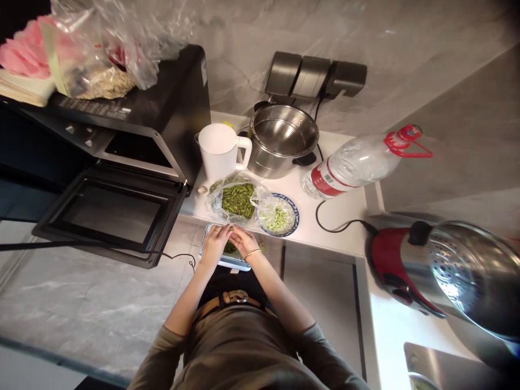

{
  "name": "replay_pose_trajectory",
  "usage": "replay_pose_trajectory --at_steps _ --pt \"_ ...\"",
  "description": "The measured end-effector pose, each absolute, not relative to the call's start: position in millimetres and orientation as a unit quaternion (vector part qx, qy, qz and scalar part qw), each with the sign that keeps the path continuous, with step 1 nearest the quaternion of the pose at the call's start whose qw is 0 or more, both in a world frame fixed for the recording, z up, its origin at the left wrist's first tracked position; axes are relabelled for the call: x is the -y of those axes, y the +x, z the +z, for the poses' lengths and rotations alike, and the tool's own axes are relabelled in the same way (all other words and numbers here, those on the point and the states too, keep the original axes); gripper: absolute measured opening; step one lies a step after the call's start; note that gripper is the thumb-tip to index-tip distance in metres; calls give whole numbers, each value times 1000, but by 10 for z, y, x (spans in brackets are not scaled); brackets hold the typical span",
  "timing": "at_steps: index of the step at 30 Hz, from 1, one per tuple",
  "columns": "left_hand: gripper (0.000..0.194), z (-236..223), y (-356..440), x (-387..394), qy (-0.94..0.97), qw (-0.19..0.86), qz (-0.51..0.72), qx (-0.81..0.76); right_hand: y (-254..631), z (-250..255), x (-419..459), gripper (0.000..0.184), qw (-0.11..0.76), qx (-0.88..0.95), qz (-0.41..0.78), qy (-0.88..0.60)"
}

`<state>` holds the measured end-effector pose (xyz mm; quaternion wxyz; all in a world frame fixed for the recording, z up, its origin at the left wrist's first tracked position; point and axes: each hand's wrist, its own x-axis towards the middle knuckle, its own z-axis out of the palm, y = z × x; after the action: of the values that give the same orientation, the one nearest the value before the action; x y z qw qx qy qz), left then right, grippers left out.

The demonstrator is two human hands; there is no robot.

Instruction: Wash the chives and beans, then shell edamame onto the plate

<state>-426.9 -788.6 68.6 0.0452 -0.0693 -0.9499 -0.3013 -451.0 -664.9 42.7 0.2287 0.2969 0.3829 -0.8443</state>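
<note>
My left hand (pixel 215 244) and my right hand (pixel 242 241) meet at the fingertips, closed on a small green edamame pod (pixel 231 228). A white and blue bin (pixel 235 264) with green pods or shells in it is just below them. Beyond my hands, on the counter, lies a clear plastic bag (pixel 213 201) full of edamame pods (pixel 238 200). To its right sits a blue-rimmed plate (pixel 296 219) with pale green shelled beans (pixel 279 219); part of the bag overlaps the plate.
A white pitcher (pixel 217 149) and a steel pot (pixel 280 135) stand behind the bag. A large water bottle (pixel 353 162) leans to the right. An oven door (pixel 117 208) hangs down at left. A red and steel cooker (pixel 422 265) is at right.
</note>
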Motion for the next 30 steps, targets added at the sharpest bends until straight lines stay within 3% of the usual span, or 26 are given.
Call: replay_pose_trajectory --at_steps 6,13,18,24,30 --pt "30 630 -4284 7818 -41 -14 -259 965 -4524 339 6750 20 184 -401 -837 325" --pt "32 545 -4387 7824 16 -36 -337 941 -4496 278 6859 24 135 -387 -868 282" --pt "40 560 -4456 7915 52 -81 -415 905 -4516 298 6819 27 182 -374 -878 237" --pt "26 506 -4492 7879 17 -84 -384 919 -4589 204 6684 24 228 -368 -866 250" --pt "20 390 -4427 7838 62 -67 -456 885 -4575 131 6631 28 208 -369 -857 294"
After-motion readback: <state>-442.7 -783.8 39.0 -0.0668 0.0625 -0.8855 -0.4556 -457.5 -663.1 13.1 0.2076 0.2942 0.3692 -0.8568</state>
